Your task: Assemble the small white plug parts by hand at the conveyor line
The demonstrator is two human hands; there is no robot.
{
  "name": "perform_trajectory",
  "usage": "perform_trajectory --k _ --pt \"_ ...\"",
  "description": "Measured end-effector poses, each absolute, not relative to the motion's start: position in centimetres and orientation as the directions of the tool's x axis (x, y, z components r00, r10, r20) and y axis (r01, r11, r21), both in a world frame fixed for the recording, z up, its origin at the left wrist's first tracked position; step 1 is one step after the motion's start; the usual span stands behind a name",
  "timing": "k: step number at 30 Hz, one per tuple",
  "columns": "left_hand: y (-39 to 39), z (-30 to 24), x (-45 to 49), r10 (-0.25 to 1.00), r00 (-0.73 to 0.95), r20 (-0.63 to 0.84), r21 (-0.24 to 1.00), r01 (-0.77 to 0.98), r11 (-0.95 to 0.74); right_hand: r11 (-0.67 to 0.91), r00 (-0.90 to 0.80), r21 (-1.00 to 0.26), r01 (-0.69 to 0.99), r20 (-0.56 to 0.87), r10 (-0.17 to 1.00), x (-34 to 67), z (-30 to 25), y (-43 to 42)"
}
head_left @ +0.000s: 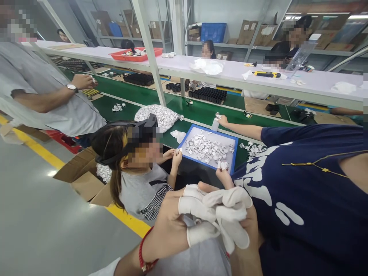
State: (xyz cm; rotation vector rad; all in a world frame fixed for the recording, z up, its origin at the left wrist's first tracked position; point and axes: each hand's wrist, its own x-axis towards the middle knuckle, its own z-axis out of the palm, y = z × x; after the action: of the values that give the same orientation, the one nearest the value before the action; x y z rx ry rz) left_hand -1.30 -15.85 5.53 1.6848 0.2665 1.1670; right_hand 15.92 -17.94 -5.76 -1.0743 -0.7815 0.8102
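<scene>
My left hand point(172, 226), a red bracelet at its wrist, is close in front of the camera with white finger cots point(198, 234) on its fingers. Against it presses my right hand point(249, 226), its fingers also covered in white cots and curled in toward the left ones. The two hands overlap, fingers closed together. A small greyish spot shows between them, but whatever they hold is hidden. Beyond them lies a blue-rimmed tray point(236, 153) holding many small white parts point(204, 147).
A co-worker in grey point(135, 184) sits at left and a person in a navy shirt point(310, 184) is close at right, both reaching by the tray. A bag of white parts point(158, 117) rests on the green belt point(123, 112). Open cardboard boxes point(86, 188) stand on the floor.
</scene>
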Motion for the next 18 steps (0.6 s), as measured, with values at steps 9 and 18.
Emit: perform_trajectory --k 9,18 --pt "-15.8 5.2 -0.8 0.629 0.481 0.610 0.792 -0.384 -0.474 0.102 0.627 -0.995 0.009 0.085 0.775 23.5 -14.5 -11.1" --pt "-15.1 5.9 -1.3 0.707 0.504 0.497 0.832 -0.508 -0.223 0.200 0.567 -0.954 -0.221 0.041 0.823 22.4 -14.4 -12.1"
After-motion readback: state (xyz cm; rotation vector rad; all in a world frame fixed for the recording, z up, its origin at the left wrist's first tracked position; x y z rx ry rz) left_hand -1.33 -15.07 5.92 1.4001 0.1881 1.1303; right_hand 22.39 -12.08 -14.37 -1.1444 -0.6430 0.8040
